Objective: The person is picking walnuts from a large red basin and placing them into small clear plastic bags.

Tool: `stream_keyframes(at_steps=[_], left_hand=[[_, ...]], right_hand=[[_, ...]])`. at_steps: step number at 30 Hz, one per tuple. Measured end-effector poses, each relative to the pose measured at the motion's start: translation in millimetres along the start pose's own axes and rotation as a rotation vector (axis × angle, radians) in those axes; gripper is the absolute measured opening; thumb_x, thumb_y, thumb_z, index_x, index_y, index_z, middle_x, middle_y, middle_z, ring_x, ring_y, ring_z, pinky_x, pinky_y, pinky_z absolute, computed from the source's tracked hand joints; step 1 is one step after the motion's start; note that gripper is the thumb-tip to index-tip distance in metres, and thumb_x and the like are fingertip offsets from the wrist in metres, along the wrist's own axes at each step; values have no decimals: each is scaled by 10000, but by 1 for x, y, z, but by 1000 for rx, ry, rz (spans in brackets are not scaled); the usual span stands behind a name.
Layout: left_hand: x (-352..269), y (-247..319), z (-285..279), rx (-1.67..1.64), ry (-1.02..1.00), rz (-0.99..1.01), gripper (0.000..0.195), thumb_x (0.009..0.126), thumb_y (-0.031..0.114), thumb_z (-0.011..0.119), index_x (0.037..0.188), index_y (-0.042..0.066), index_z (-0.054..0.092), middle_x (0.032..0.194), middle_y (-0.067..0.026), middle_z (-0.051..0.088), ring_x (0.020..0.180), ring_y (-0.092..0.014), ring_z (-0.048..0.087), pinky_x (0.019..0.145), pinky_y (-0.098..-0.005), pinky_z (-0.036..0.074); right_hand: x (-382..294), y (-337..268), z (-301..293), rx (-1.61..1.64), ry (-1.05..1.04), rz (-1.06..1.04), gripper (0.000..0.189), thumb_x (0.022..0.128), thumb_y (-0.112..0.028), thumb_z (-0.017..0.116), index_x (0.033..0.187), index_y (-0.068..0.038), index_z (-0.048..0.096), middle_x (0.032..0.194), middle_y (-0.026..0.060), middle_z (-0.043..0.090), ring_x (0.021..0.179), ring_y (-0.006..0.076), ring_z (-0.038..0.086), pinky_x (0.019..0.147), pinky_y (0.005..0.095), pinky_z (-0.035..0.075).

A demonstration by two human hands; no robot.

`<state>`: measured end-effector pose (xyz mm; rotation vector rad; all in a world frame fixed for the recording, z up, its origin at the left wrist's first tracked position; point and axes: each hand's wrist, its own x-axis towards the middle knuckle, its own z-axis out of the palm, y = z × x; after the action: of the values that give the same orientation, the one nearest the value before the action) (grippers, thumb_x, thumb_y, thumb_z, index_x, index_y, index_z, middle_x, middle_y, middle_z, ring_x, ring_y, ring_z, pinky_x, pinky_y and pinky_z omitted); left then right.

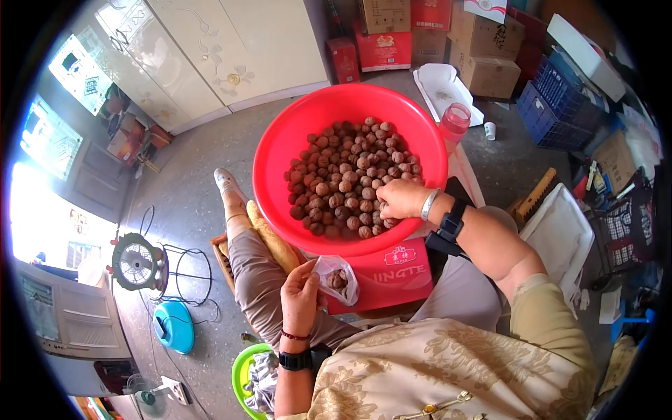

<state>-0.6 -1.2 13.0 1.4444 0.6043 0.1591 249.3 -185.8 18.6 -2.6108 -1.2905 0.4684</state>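
Observation:
A wide red plastic basin (273,142) holds a heap of brown walnuts (345,186) and stands before me on a red box (367,294). My right hand (401,199) reaches over the basin's near right side, its bent fingertips among the walnuts; whether they grip one is hidden. Nearer to me, left of the basin's near edge, my left hand (302,289) pinches the rim of a small clear plastic bag (350,296). Several walnuts (337,281) lie in this bag, whose mouth is open. A pink translucent jar (454,122) stands just beyond the basin's right rim.
At lower left, a green basin (240,375) holds filled plastic bags (261,380). A fan (136,261) and a blue basin (176,328) stand on the floor at left. White foam trays (556,236), cardboard boxes (488,76) and blue crates (551,113) are at right and back.

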Motion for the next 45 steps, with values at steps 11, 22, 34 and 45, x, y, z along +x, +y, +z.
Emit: stream_keyframes(at_steps=[11,22,34,45], left_hand=[[1,-2,0,20,-36,29,288,933,104,526,1189,-25,555,738,-36,611,462,-68,488,394,-191,372],[1,-1,1,19,-28,23,295,943,128,527,1192,-28,546,737,-32,609,464,-61,490,391,-188,365],[0,3,6,34,-26,24,263,942,102,520,1174,-10,571,753,-19,616,480,-48,492,414,-182,377],[-1,0,2,35,18,2,247,937,74,511,1158,-2,594,787,-16,635,500,-38,499,431,-180,393]], right_hand=[[4,-2,9,206,108,-103,243,698,-119,617,920,-21,612,890,192,658,910,355,622,800,429,489],[-9,-42,-14,537,131,-336,249,766,-228,719,914,-45,639,763,93,680,737,158,666,693,302,519],[-24,-76,-6,893,-79,-494,294,781,-126,695,1046,-41,605,809,79,650,753,161,619,721,303,489],[2,-25,-16,508,297,-303,208,777,-157,689,938,-35,642,807,114,665,773,225,658,690,329,510]])
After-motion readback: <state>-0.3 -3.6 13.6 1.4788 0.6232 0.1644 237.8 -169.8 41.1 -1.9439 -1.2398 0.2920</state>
